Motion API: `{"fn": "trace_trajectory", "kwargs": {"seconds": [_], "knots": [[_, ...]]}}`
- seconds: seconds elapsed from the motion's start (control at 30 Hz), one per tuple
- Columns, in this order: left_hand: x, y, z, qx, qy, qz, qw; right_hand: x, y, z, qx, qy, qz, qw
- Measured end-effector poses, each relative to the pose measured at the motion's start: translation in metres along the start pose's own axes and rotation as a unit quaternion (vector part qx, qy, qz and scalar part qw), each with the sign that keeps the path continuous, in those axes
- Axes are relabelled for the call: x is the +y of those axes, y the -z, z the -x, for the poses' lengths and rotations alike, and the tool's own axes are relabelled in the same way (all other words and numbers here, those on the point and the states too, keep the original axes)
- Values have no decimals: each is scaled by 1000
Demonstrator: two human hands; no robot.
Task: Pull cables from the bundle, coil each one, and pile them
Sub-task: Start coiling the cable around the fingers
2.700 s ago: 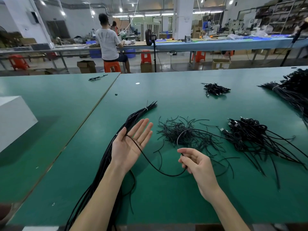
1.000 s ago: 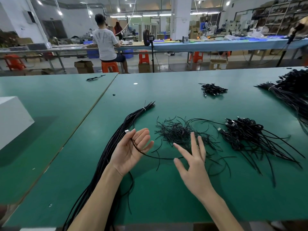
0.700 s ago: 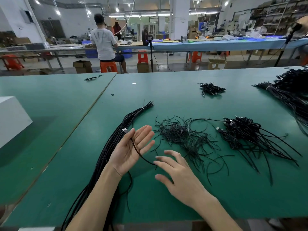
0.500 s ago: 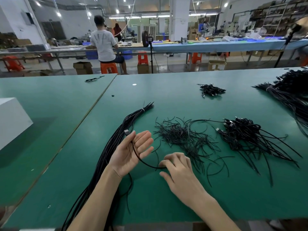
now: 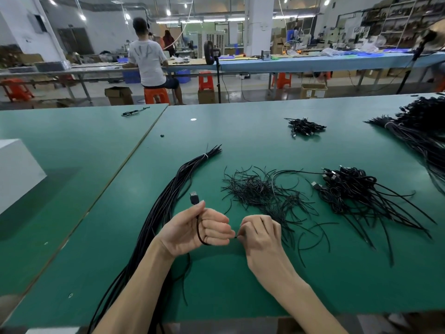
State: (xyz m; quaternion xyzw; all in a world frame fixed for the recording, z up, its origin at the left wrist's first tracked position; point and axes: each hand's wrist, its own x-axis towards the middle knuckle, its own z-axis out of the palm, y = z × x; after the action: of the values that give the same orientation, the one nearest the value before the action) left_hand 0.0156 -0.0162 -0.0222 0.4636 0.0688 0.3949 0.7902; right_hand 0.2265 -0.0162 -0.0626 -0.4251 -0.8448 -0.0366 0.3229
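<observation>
A long bundle of black cables [image 5: 168, 203] tied with a white band runs from the table's near edge up to the middle. My left hand [image 5: 195, 230] holds one black cable [image 5: 198, 231] looped round its curled fingers, its USB plug [image 5: 194, 198] sticking up past the thumb. My right hand [image 5: 261, 233], right beside it, pinches the same cable's other part at the fingertips. A heap of short black twist ties [image 5: 262, 191] lies just beyond my right hand. A pile of coiled cables [image 5: 349, 189] sits to the right.
The green table [image 5: 240, 285] joins a second one on the left, where a white box [image 5: 16, 169] stands. A small cable pile [image 5: 304, 126] lies further back, a large bundle [image 5: 421, 131] at far right. A person sits at a distant bench.
My left hand's fingers have curled round the cable, with the plug now upright. My right hand moved left and closed its fingertips on the cable beside the left hand.
</observation>
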Motion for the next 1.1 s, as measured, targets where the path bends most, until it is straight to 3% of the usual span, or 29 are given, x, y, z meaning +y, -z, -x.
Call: {"fn": "trace_trajectory", "kwargs": {"seconds": [0.27,0.5,0.67,0.8,1.1], "knots": [[3,5,4,-36,99,-169,980,1,-1,-1,79,-19,14,997],[3,4,3,-8,92,-199,976,0,7,-4,75,-96,28,992],[-8,8,-5,15,149,-250,956,-3,14,-4,60,-110,-66,990],[-10,8,-9,23,133,-251,959,-2,18,-1,56,-135,-121,982],[-15,2,-13,100,128,-282,946,1,18,-2,87,-177,-104,975]]}}
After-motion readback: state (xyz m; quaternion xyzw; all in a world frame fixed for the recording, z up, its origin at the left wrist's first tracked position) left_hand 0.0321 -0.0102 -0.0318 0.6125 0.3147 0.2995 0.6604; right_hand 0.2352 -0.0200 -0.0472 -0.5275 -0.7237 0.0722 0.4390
